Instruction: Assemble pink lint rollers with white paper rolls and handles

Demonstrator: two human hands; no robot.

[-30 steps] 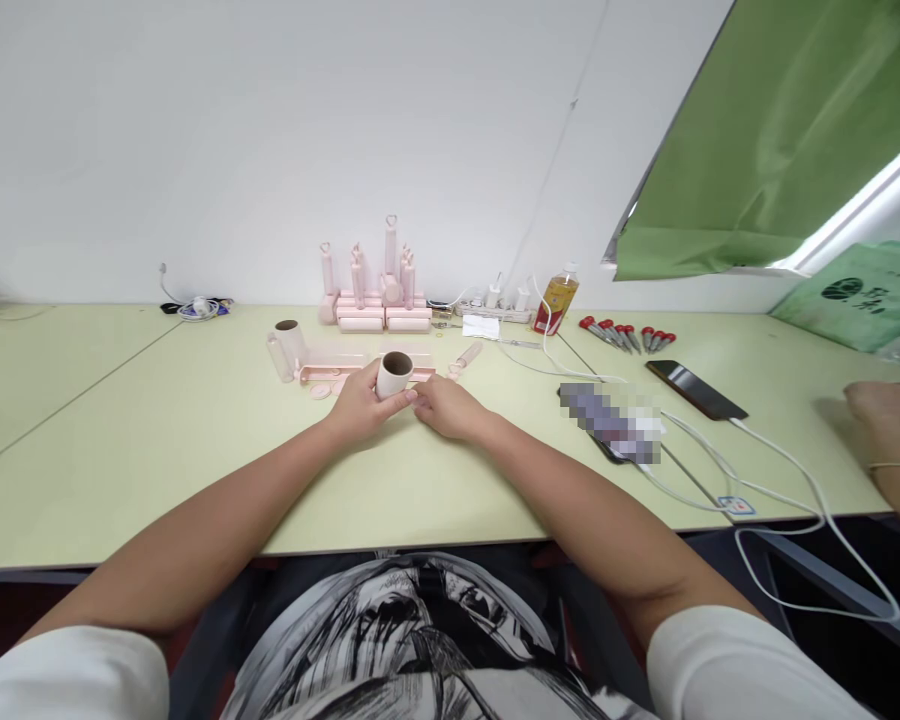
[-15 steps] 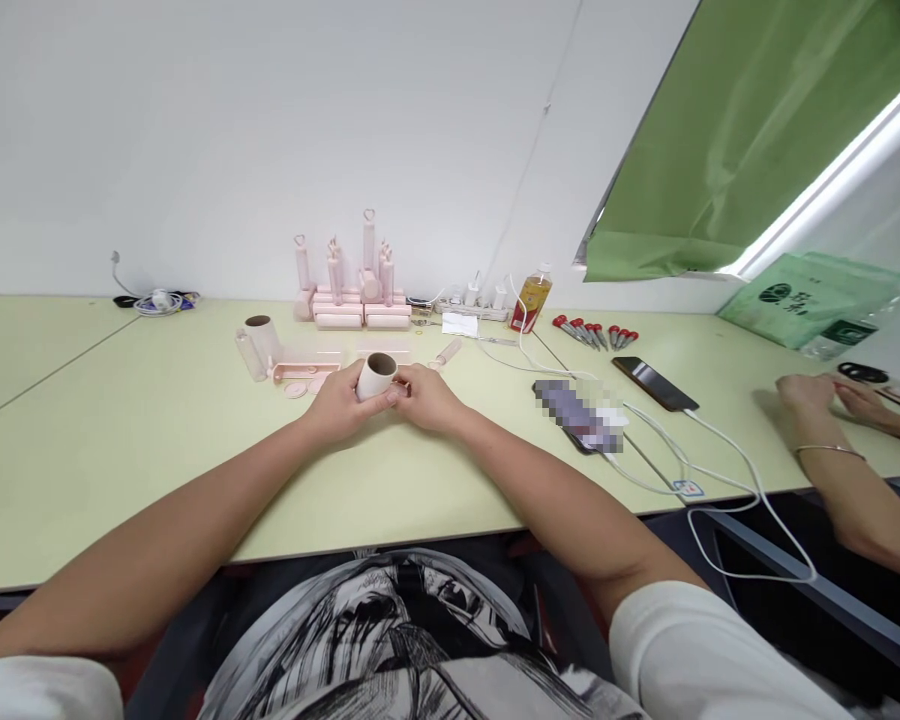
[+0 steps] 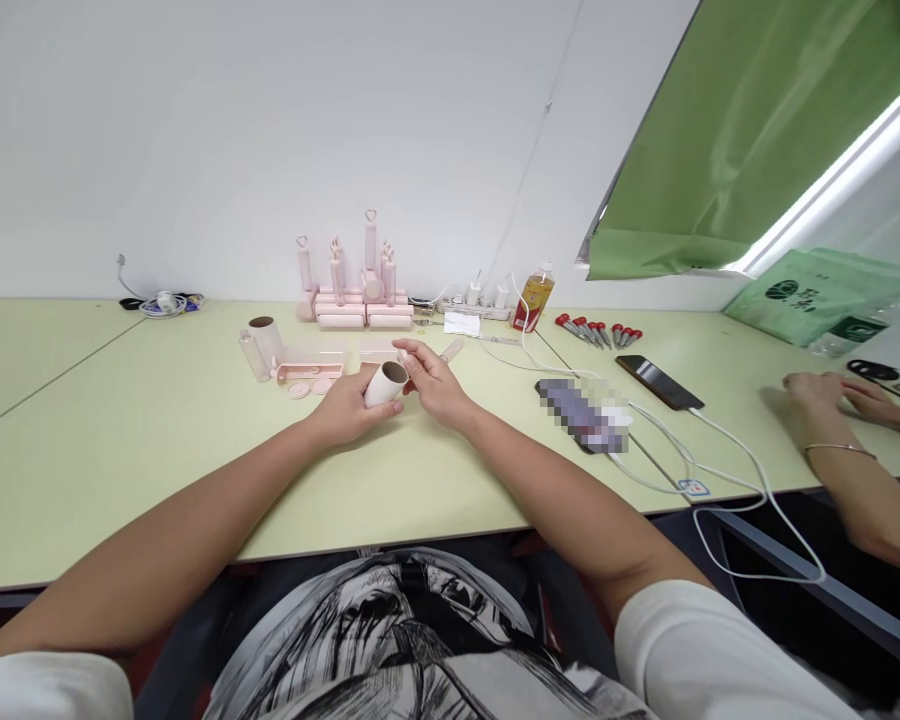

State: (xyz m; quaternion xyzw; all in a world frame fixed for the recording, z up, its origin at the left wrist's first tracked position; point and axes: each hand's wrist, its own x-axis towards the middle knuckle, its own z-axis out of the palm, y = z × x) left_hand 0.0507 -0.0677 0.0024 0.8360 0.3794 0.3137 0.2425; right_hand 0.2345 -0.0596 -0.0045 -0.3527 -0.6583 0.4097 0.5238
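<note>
My left hand (image 3: 351, 408) is wrapped round a pale cardboard tube (image 3: 382, 388), whose brown open end tilts up and to the right. Close beside that end is my right hand (image 3: 436, 382), its thumb and fingers pinched on a small piece, perhaps pale pink, mostly hidden by the fingers. Just beyond my hands lie a long pink tray-like part (image 3: 309, 371) and pink discs (image 3: 300, 391). A second cardboard tube (image 3: 265, 342) stands upright to the left, with a clear pinkish cylinder (image 3: 253, 356) against it.
Pink boxes (image 3: 343, 316) with several upright pink tubes are stacked by the wall. Rightward are a drink bottle (image 3: 532, 298), red-tipped tools (image 3: 598, 331), a phone (image 3: 658, 382), another phone (image 3: 579, 412) and white cables (image 3: 750, 480). A co-worker's hands (image 3: 814, 395) rest at far right.
My right hand has shifted right and up from the tube's side, its fingers now raised and pinched. The tube in my left hand has moved slightly right and tilts more.
</note>
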